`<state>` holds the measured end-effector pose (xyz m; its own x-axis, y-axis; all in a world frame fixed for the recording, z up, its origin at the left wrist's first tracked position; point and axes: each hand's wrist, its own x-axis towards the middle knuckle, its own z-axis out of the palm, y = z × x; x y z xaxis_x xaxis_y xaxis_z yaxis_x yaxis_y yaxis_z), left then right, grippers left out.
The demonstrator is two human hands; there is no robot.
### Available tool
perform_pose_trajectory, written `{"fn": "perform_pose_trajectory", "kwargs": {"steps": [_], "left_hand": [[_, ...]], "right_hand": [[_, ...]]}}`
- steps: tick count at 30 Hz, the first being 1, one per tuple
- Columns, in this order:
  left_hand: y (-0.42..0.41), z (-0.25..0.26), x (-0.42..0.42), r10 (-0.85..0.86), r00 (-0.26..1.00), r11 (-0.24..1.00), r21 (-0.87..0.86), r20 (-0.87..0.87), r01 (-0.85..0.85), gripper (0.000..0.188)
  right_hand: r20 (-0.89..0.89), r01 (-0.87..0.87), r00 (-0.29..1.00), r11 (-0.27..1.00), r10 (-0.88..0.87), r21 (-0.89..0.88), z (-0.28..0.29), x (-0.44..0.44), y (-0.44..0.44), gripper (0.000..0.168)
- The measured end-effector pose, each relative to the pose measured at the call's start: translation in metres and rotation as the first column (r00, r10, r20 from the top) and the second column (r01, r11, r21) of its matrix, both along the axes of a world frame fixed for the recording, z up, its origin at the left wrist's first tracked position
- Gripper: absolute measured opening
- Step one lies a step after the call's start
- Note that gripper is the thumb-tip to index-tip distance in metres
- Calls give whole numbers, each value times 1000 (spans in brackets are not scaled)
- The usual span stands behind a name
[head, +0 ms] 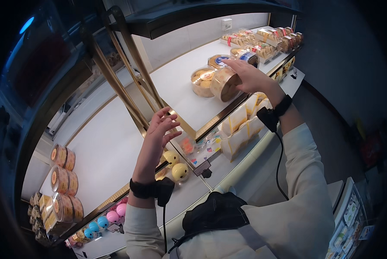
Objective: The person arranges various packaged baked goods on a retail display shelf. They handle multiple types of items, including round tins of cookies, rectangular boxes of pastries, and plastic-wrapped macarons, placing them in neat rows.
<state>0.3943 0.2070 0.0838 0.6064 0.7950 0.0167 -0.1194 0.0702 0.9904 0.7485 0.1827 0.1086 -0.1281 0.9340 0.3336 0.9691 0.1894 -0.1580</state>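
My right hand (pixel 252 76) grips a round cookie tub (pixel 225 79) with a patterned paper side, fingers over its top and thumb at its near face. The tub is tipped on its side above the white upper shelf (pixel 177 87). Touching or just behind it, a second round tub (pixel 202 84) stands upright, pale cookies showing under its clear lid. Farther back lies a tub with a blue label (pixel 220 61), partly covered by my fingers. My left hand (pixel 162 129) is raised with fingers apart, holding nothing, beside the brass-coloured shelf frame (pixel 180 121).
Boxed cookies (pixel 235 39) and dark-lidded tubs (pixel 289 42) line the shelf's far end. Below sit white and yellow bags (pixel 242 124) and yellow balls (pixel 179 171). Stacked round tubs (pixel 64 181) stand far left. Brass posts (pixel 115 81) and an overhead dark shelf (pixel 180 21) bound the space.
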Motion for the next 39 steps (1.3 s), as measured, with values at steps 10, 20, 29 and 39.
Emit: {"fn": "perform_pose_trajectory", "kwargs": {"steps": [10, 20, 29, 39], "left_hand": [[118, -40, 166, 492, 486, 753, 633, -722, 178, 118], [133, -18, 188, 363, 563, 619, 644, -743, 450, 119], [22, 45, 32, 275, 851, 354, 870, -448, 343, 112], [-41, 30, -305, 716, 309, 646, 762, -626, 45, 113]], "right_hand": [[-344, -224, 880, 925, 328, 308, -20, -2, -34, 65], [-937, -28, 207, 959, 283, 283, -113, 19, -121, 94], [-900, 13, 336, 954, 279, 301, -122, -21, -161, 100], [-893, -331, 283, 909, 351, 252, -108, -151, -122, 93]]}}
